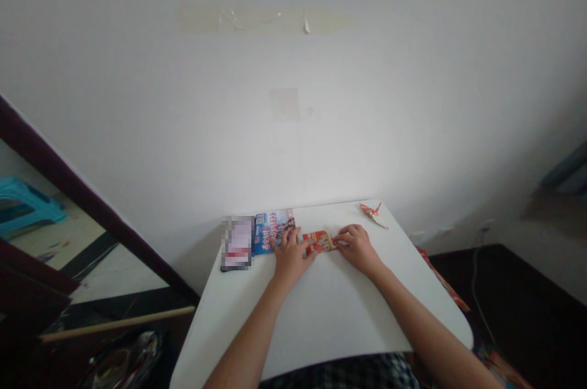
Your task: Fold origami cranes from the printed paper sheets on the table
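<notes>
On the white table (321, 309), a strip of red and yellow printed paper, folded (318, 242), lies between my two hands. My left hand (290, 256) presses on its left end, with the fingers reaching toward a blue printed paper sheet (274, 230). My right hand (356, 248) pinches the right end with its fingertips. Further back at the right stands a red and white paper origami crane (373, 214), apart from both hands. Left of the blue sheet lies a dark flat object, probably a phone (237, 243), its face blurred out.
The table's far edge meets a white wall (284, 71). A dark-framed mirror or doorway (68, 211) shows a blue stool (27, 205) at the left. A wooden rod (117, 323) crosses low on the left. Red printed paper (443, 282) lies beyond the table's right edge, near a floor cable (477, 291).
</notes>
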Motion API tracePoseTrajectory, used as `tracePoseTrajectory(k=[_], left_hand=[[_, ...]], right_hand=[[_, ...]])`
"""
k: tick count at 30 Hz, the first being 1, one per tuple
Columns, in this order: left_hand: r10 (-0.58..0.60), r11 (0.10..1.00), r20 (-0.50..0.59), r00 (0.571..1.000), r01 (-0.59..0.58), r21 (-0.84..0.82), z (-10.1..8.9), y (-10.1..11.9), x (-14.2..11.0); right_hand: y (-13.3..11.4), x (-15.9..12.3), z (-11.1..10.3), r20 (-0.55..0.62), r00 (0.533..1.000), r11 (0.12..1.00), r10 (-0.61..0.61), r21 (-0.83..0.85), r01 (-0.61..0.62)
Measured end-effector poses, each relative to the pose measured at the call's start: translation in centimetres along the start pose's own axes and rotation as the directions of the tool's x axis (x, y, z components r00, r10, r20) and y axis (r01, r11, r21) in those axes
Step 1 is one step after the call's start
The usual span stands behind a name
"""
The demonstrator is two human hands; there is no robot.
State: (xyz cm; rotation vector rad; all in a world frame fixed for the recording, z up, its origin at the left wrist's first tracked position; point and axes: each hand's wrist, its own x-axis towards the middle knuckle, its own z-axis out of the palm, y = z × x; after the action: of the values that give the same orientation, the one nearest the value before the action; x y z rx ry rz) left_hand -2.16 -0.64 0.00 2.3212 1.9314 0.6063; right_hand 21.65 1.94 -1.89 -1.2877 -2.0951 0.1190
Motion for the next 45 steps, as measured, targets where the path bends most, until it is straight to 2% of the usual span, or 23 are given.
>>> tracePoseTrajectory(k=[4,14,19,23,30,38,45], left_hand=[[0.019,1.0,-0.024,1.0,-0.018,0.023,0.3,-0.1,0.0],[0.09,0.991,0.016,0.996,-0.088,-0.096,0.1,0.1,-0.1],[0.158,0.98,0.041,0.987,-0.151,-0.131,0.1,0.1,-0.1],[0.183,0.977,0.036,0.983,-0.177,-0.123,-0.1,0.2,-0.2],[0.171,0.982,0.07,0.983,-0.164,-0.094,-0.3,0.3,-0.1],[0.105,0.994,0.008,0.994,-0.105,-0.039,0.0,0.0,0.0],[0.119,0.99,-0.007,0.993,-0.119,-0.073,-0.1,-0.2,0.1]], right_hand=[[-0.8,-0.2,-0.4,0.025,0.999,0.999,-0.044,-0.025,0.045],[-1.1,-0.1,-0.7,0.071,0.993,0.989,0.099,-0.12,-0.09],[-1.0,-0.2,-0.2,0.073,0.99,0.981,0.123,-0.157,-0.11],[-1.2,-0.4,-0.2,0.122,0.986,0.984,0.111,-0.154,-0.092],[-1.6,-0.3,-1.0,0.252,0.967,0.993,0.022,-0.116,0.008],[-1.9,-0.3,-1.1,0.209,0.975,0.992,-0.075,-0.082,0.093],[-1.9,-0.4,-0.9,0.19,0.982,0.991,-0.021,-0.127,0.045]])
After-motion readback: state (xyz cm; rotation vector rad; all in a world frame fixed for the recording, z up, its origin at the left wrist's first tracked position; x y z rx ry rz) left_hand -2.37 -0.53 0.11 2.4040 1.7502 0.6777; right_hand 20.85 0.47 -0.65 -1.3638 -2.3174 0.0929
